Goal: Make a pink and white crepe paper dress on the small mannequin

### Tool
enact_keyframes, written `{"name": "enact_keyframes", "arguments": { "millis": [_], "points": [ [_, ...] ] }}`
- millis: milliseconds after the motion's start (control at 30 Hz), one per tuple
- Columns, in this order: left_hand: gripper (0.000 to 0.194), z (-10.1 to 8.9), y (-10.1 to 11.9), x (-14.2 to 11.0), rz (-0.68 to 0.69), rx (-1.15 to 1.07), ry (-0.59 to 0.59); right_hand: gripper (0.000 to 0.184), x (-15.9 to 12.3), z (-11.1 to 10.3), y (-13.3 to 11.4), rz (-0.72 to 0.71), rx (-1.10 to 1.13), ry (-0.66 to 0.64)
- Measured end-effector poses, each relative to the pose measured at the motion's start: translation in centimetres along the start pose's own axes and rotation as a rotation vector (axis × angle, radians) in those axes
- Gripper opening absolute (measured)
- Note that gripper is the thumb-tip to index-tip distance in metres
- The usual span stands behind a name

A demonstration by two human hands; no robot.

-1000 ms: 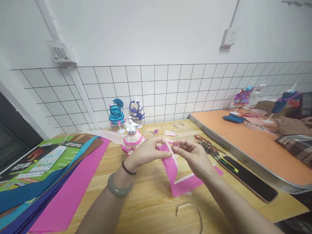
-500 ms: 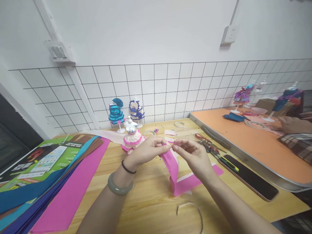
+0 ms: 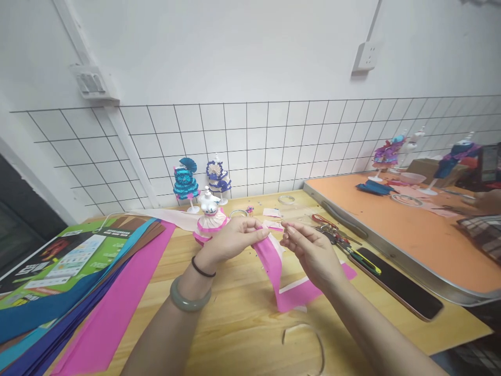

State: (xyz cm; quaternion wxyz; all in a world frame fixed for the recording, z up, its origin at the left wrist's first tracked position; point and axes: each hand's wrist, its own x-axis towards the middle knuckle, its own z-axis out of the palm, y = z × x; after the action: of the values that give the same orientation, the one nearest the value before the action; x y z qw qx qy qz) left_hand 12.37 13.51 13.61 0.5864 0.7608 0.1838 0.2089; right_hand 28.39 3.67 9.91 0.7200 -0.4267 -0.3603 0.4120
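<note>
A pink-and-white strip of crepe paper [image 3: 270,259] hangs folded from my left hand [image 3: 239,236], whose thumb and fingers pinch its upper end. The strip's lower part bends and runs right along the wooden table, passing behind my right forearm. Just right of the held end is my right hand [image 3: 309,248], its thumb and fingertips pressed together, apart from the strip. Whatever lies between those fingertips is too small to make out. Behind my left hand stands a small white mannequin [image 3: 209,202] in a pleated cream and pink paper skirt, partly covered by the hand.
Two dressed mannequins, one turquoise [image 3: 186,183] and one purple and cream [image 3: 218,180], stand by the wall grid. Coloured paper sheets [image 3: 113,308] lie left. A phone [image 3: 403,287], green cutter [image 3: 368,261] and keys [image 3: 332,235] lie right. On the orange table [image 3: 391,224] a co-worker's hand [image 3: 487,203] shows.
My right hand has drawn away from the strip, leaving a gap between the two hands. My left hand keeps its pinch and has shifted slightly left. The co-worker's hand has moved right.
</note>
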Motion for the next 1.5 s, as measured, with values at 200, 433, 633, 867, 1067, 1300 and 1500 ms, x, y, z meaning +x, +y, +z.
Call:
{"name": "enact_keyframes", "arguments": {
  "millis": [200, 433, 633, 867, 1067, 1300, 1500],
  "points": [
    [0.032, 0.7, 0.4, 0.0, -0.016, 0.012, -0.048, 0.027, -0.1, 0.5, -0.4, -0.034, -0.267, -0.098],
    [0.030, 0.5, 0.5, -0.1, -0.019, 0.034, -0.069, 0.021, -0.2, 0.5, -0.6, -0.072, -0.404, -0.177],
    [0.030, 0.4, 0.8, -0.2, -0.058, 0.007, -0.064, 0.031, -0.1, -0.2, -1.3, -0.104, -0.463, -0.159],
    [0.033, 0.1, 0.6, -0.2, -0.032, 0.039, -0.072, 0.040, 0.1, -1.1, -2.2, -0.155, -0.553, -0.112],
    [0.034, 0.0, 0.7, -0.3, 0.002, 0.059, -0.095, 0.048, 3.7, -5.4, -1.9, -0.079, -0.755, -0.012],
    [0.034, 0.1, 0.9, -0.3, -0.039, 0.090, -0.104, 0.026, 8.9, -13.0, -0.5, 0.216, -0.765, 0.055],
    [0.032, 0.1, 0.8, -0.1, -0.038, 0.094, -0.111, 0.027, 9.9, -14.0, -0.3, 0.261, -0.778, 0.041]
  ]
}}
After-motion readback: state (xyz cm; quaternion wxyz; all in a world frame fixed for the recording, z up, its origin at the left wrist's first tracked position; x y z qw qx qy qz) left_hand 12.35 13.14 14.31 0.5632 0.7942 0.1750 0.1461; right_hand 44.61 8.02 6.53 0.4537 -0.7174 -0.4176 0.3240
